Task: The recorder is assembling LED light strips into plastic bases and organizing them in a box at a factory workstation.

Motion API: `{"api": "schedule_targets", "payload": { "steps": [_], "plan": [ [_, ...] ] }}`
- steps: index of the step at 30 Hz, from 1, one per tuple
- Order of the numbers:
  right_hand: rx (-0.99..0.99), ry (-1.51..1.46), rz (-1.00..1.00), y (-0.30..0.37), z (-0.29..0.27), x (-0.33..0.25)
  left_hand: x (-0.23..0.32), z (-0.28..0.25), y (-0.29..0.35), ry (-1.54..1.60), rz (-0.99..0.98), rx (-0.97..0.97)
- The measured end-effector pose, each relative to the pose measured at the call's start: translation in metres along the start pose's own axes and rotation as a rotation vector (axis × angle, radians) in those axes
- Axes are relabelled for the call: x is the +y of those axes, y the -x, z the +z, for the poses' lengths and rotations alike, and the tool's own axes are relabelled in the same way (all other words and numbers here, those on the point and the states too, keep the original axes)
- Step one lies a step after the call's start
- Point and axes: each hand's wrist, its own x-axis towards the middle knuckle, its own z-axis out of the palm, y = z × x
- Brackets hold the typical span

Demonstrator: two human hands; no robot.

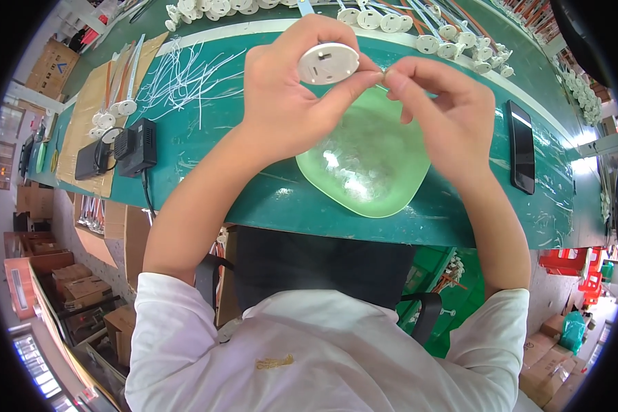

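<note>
My left hand (281, 103) is closed round a white part with an oval-looking round base (328, 63); the base faces me and has small slots and holes. A pale stem shows beyond the fist at the top. My left thumb and forefinger also meet at their tips, right against the fingertips of my right hand (453, 110). The right thumb and forefinger are pinched together; whatever is between them is too small to name. Both hands are raised over a light green plastic bowl (370, 172), whose far side they partly hide.
Loose white strands (185, 75) lie on the green table (267, 199) at left, near a black boxy device (138, 147) with a cable. A black phone (521, 147) lies at right. Several white round-based parts (391, 22) line the far edge; more rest on cardboard (75, 147).
</note>
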Motion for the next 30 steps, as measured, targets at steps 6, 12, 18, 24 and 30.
{"api": "schedule_targets", "payload": {
  "steps": [6, 12, 18, 24, 30],
  "plan": [
    [0.157, 0.394, -0.617, -0.002, 0.001, 0.009, 0.0, 0.0, -0.001, 0.052, 0.011, -0.018],
    [0.27, 0.39, -0.719, 0.002, -0.002, 0.005, 0.0, 0.003, -0.003, 0.488, -0.062, -0.18],
    [0.296, 0.345, -0.857, -0.002, 0.003, 0.011, 0.012, 0.012, -0.001, 0.737, -0.209, -0.182],
    [0.272, 0.421, -0.887, 0.001, 0.0, 0.007, 0.016, 0.012, -0.002, 0.924, -0.324, -0.14],
    [0.297, 0.445, -0.962, 0.0, 0.002, 0.01, 0.015, 0.016, 0.002, 0.902, -0.356, -0.136]
  ]
}}
